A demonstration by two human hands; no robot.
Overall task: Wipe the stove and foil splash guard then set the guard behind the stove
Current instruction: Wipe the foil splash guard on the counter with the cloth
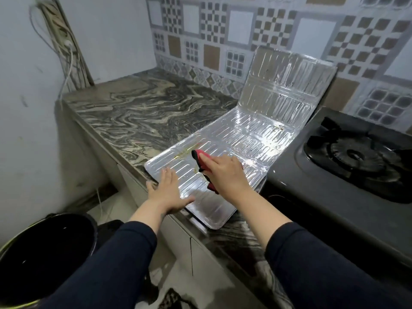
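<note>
Left hand (167,192) flat and open on the near left corner of the foil splash guard (234,143), fingers straight, thumb out to the side, pressing down on the shiny sheet. Right hand (225,175) on top of a red cloth (201,162) with a dark edge, fingers mostly straight and pushing the cloth down onto the foil near the middle of the flat part. Cannot tell if the thumb curls under the cloth. Brown greasy streaks (186,153) on the foil just past the cloth, toward the left edge of the guard. Guard lying on the worktop (133,112) at the front edge, near corner poking a little over that edge. Far panel of the guard bent up and leaning on the tiled wall (223,41) at the back. More small brown spots near the fold. Right side of the guard touching or just beside the dark stove (334,175), sitting on the right end of the worktop. Black burner ring (356,155) on top of the stove. Dark blue sleeves (116,264) on both arms. Swirly grey and cream stone on the left part of the worktop, all the way to the back left corner. White cables (66,56) hanging down the plain wall in that corner. Black bucket (44,253) on the floor, down below the front left of the worktop.
</note>
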